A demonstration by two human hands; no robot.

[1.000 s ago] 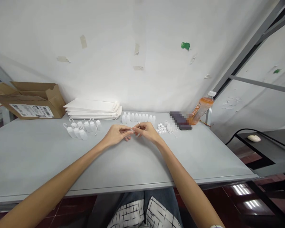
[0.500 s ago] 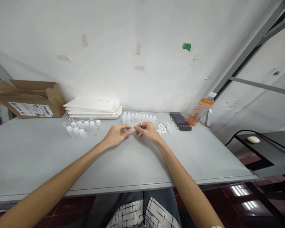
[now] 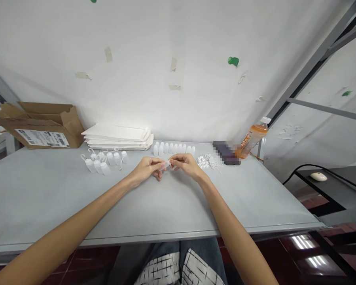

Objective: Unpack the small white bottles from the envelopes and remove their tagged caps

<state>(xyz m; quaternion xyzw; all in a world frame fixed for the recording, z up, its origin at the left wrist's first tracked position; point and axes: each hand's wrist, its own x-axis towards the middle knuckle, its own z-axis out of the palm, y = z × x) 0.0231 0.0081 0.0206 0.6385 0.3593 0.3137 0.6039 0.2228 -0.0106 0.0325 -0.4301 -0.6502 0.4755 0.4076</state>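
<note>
Between the fingertips of my left hand [image 3: 146,169] is a small translucent plastic bottle [image 3: 164,166], lying tilted above the table. My right hand [image 3: 187,164] pinches at the bottle's right end, where a thin white cord [image 3: 170,166] curves down by the fingertips. Its fingers partly hide that end. Behind my hands stand several small bottles [image 3: 166,148] in rows. Right of my right hand lie a pile of small white caps [image 3: 203,161] and a tangle of white cords [image 3: 214,163].
At the left, several bottles with cord loops [image 3: 105,169] stand on the grey table [image 3: 130,209]. Behind them are a stack of white envelopes [image 3: 115,132] and an open cardboard box [image 3: 74,128]. A phone [image 3: 225,152] and an orange drink bottle [image 3: 253,136] are at the back right.
The held bottle shows more clearly between my fingertips. The white cord that looped above my right hand now hangs below its fingertips. The view has tilted slightly upward.
</note>
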